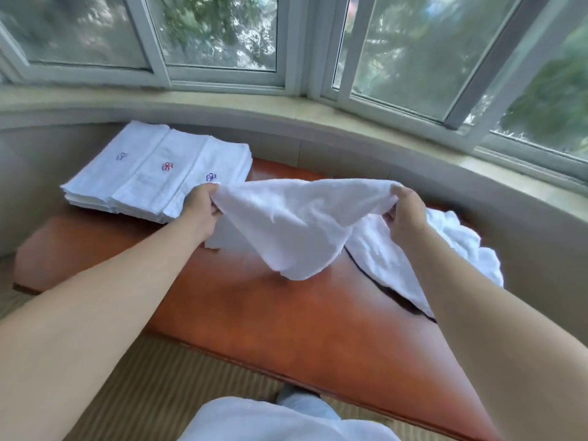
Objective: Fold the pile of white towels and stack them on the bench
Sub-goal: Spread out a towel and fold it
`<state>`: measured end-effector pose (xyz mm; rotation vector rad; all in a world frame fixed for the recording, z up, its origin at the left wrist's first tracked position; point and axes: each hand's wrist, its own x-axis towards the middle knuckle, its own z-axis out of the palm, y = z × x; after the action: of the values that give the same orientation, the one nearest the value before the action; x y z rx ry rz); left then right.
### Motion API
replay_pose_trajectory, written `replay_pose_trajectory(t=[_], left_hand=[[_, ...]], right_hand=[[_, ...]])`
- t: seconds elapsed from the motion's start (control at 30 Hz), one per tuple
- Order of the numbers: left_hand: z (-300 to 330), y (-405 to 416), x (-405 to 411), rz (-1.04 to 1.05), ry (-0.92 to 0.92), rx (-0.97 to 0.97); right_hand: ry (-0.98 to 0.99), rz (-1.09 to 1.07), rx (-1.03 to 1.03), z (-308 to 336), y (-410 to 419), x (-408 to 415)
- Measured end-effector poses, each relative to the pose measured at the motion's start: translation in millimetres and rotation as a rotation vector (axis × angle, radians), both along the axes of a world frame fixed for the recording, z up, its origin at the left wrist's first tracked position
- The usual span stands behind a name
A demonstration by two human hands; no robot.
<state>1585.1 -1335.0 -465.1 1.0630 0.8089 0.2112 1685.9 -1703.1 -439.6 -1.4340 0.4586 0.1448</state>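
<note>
Towel (296, 224) hangs spread above desk (254, 313), left hand (203, 205) and right hand (404, 211) each with grip clamped on a top corner, probably to square it; folded stack (152, 173) far-left, unfolded pile (445, 249) right.

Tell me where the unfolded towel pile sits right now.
In the head view, the unfolded towel pile lies crumpled on the bench's right side, behind the right hand.
</note>
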Motion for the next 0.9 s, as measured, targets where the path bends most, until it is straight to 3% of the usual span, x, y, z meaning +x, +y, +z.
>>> replay_pose_trajectory(t=[0.13, 0.47, 0.57, 0.67, 0.77, 0.9], left_hand=[[21, 18, 3, 0.003, 0.027, 0.082], [50, 65, 3, -0.132, 0.032, 0.509], [53, 71, 2, -0.221, 0.089, 0.632], [53, 74, 2, -0.228, 0.122, 0.737], [55, 79, 3, -0.245, 0.205, 0.595], [66, 88, -1, -0.614, 0.472, 0.328]], right_hand=[[0.005, 0.104, -0.146, 22, 0, 4], [0.051, 0.029, 0.094, 38, 2, 25], [0.11, 0.167, 0.055, 30, 1, 20], [0.046, 0.248, 0.042, 23, 2, 15], [-0.005, 0.223, 0.063, 21, -2, 15], [0.032, 0.2, 0.064, 18, -12, 15]])
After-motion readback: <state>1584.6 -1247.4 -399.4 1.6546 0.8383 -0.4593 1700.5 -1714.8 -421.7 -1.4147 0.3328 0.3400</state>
